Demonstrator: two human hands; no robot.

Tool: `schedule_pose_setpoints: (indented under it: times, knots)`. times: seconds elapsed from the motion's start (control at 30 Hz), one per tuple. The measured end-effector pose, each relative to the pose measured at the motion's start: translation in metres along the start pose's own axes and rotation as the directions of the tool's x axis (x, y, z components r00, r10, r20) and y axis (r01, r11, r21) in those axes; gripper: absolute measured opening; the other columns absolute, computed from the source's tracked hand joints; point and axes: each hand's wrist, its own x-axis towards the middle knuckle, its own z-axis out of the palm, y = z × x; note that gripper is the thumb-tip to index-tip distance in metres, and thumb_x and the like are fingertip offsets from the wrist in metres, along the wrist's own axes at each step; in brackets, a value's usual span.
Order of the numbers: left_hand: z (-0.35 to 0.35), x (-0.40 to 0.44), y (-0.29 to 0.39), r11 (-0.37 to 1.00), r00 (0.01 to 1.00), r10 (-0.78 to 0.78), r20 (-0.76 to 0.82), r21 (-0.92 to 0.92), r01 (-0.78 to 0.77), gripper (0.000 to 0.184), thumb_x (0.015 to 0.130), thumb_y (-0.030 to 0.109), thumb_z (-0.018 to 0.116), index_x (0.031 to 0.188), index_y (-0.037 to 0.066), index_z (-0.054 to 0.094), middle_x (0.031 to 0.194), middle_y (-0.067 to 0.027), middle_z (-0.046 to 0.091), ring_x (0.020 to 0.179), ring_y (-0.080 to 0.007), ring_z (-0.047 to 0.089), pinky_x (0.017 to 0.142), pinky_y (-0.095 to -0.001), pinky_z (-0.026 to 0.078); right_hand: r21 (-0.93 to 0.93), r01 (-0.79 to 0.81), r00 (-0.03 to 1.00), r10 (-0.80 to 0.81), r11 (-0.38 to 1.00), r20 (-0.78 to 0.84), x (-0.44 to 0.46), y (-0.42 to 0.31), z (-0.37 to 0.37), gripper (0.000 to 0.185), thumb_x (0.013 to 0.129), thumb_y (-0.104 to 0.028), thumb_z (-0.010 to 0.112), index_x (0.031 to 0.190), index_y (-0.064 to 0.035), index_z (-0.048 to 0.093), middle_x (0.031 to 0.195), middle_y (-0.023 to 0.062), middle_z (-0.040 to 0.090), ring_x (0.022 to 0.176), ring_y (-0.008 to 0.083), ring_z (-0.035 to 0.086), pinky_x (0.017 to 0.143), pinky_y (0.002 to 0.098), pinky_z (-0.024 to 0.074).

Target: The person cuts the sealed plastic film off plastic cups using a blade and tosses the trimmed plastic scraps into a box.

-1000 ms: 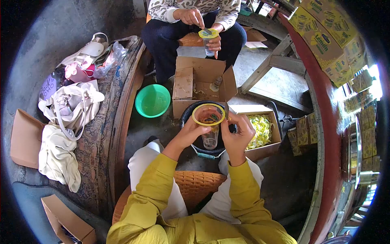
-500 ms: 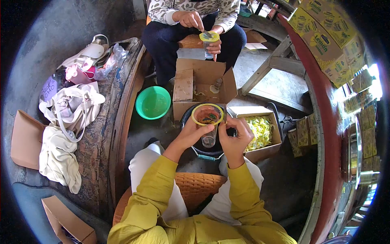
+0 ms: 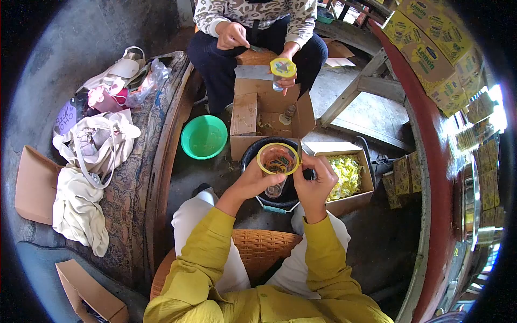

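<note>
My left hand [image 3: 252,180] is wrapped round a clear plastic cup [image 3: 278,159] with a yellow rim, its mouth tilted up toward me. Close beside the rim on the right, my right hand [image 3: 316,180] pinches a thin dark blade-like tool [image 3: 300,148] that points upward. Beneath the cup is a black bucket [image 3: 253,152] with a teal handle grip. To its right stands a cardboard box [image 3: 350,203] holding yellow-green shredded pieces [image 3: 344,175]. Beyond the bucket, an open cardboard box [image 3: 243,114] contains a small clear object [image 3: 288,114].
A co-worker sits opposite, holding a yellow-topped cup [image 3: 283,68] in one hand. A green basin [image 3: 204,137] is on the floor at the left, beside a patterned bench [image 3: 126,199] with bags. A red-edged surface [image 3: 436,215] runs down the right.
My cup has tipped more toward me, while both my hands stay close to the rim. The co-worker's hands have moved apart, and their cup is lower.
</note>
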Motion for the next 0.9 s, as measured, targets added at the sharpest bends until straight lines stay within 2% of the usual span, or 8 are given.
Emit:
schedule_pose_setpoints:
  times: [0.1,0.17,0.27,0.3,0.4,0.5,0.6,0.9]
  knots:
    - [0.001,0.002,0.002,0.997,0.999,-0.031,-0.035,-0.068,0.028,0.05,0.076,0.016,0.061,0.12,0.004,0.04,0.116,-0.0076,0.047,0.111,-0.0175,0.043,0.094,-0.0309,0.034,0.04,-0.025,0.999,0.026,0.999,-0.027,0.001,-0.001,0.002,0.021,0.063,0.007,0.066,0.083,0.0012,0.064,0.063,0.0084,0.057,0.056,0.0141,0.057,0.052,0.0233,0.0445]
    - [-0.002,0.004,-0.002,0.979,0.997,-0.065,-0.029,-0.194,0.058,0.051,0.077,0.018,0.06,0.121,0.004,0.038,0.116,-0.0081,0.046,0.11,-0.0182,0.043,0.094,-0.0309,0.034,0.074,-0.043,0.996,0.048,0.996,-0.069,-0.001,0.0,0.002,0.022,0.063,0.008,0.066,0.083,0.0012,0.064,0.063,0.0082,0.057,0.056,0.014,0.057,0.052,0.0233,0.0445]
    - [-0.004,0.004,-0.011,0.952,0.993,-0.086,-0.079,-0.299,0.059,0.055,0.077,0.019,0.059,0.123,0.004,0.035,0.118,-0.0092,0.044,0.11,-0.0193,0.043,0.095,-0.0311,0.034,0.06,0.011,0.999,-0.009,0.998,-0.035,-0.002,0.003,0.0,0.017,0.065,0.011,0.064,0.081,0.0058,0.059,0.069,0.0074,0.057,0.058,0.0099,0.057,0.052,0.0207,0.0435]
    - [-0.004,0.004,-0.013,0.946,0.991,-0.086,-0.105,-0.319,0.048,0.056,0.077,0.02,0.059,0.124,0.004,0.033,0.118,-0.0096,0.044,0.11,-0.0196,0.043,0.095,-0.0312,0.034,0.063,0.006,0.999,-0.004,0.998,-0.042,-0.001,0.002,0.0,0.018,0.064,0.01,0.064,0.081,0.0042,0.061,0.067,0.0076,0.057,0.057,0.0114,0.057,0.052,0.0215,0.044]
    - [-0.004,0.004,-0.014,0.981,0.992,-0.042,-0.12,-0.194,0.018,0.058,0.077,0.019,0.059,0.126,0.004,0.03,0.119,-0.0104,0.042,0.111,-0.0197,0.042,0.095,-0.032,0.034,0.058,0.007,0.999,-0.004,0.998,-0.048,0.0,-0.002,0.001,0.021,0.063,0.008,0.065,0.083,0.001,0.064,0.063,0.0082,0.057,0.055,0.0147,0.057,0.052,0.0236,0.0448]
    - [-0.003,0.004,-0.012,0.988,0.989,-0.039,-0.143,-0.153,0.017,0.057,0.077,0.018,0.058,0.125,0.004,0.031,0.118,-0.0108,0.042,0.112,-0.02,0.041,0.096,-0.0324,0.032,0.017,0.044,0.999,-0.043,0.999,-0.023,0.0,-0.005,0.001,0.021,0.063,0.008,0.064,0.083,0.0011,0.064,0.063,0.0086,0.056,0.054,0.0154,0.056,0.052,0.0243,0.0449]
    - [-0.002,0.005,-0.012,0.988,0.99,-0.002,-0.139,-0.155,-0.02,0.057,0.077,0.017,0.058,0.125,0.004,0.03,0.118,-0.0101,0.042,0.112,-0.02,0.041,0.097,-0.0328,0.031,-0.014,0.062,0.998,-0.062,0.998,-0.011,0.0,-0.006,0.002,0.02,0.063,0.008,0.065,0.082,0.0012,0.063,0.063,0.0092,0.055,0.054,0.0161,0.056,0.052,0.0249,0.0449]
    - [0.001,0.002,-0.001,0.995,0.994,-0.051,-0.094,-0.095,0.042,0.062,0.074,0.014,0.063,0.125,0.005,0.029,0.116,-0.0082,0.041,0.114,-0.0183,0.038,0.098,-0.0332,0.03,-0.032,0.046,0.999,-0.047,0.998,-0.014,0.001,-0.004,0.001,0.02,0.062,0.008,0.065,0.082,0.0012,0.063,0.064,0.0102,0.057,0.056,0.0173,0.057,0.052,0.0257,0.0451]
